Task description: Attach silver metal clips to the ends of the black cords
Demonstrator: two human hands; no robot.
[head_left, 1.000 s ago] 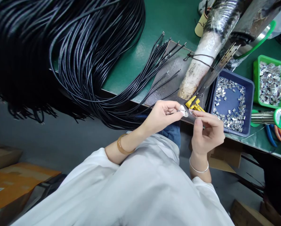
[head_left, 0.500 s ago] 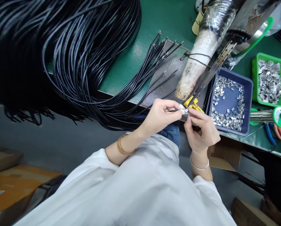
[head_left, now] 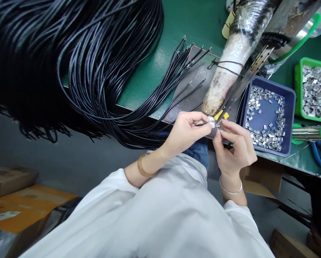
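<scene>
Left hand (head_left: 185, 130): thumb and forefinger pinch a thin black cable (head_left: 201, 124) close to its end. A small silvery metal piece (head_left: 217, 124) lies at the cable's end, just beyond these fingertips. Right hand (head_left: 235, 145): thumb and forefinger stand narrowly spaced beside the piece; whether they grip it cannot be told. Relative to the earliest frame, the right fingertips lie nearer the left, and less of the yellow plastic tool (head_left: 218, 115) shows.
</scene>
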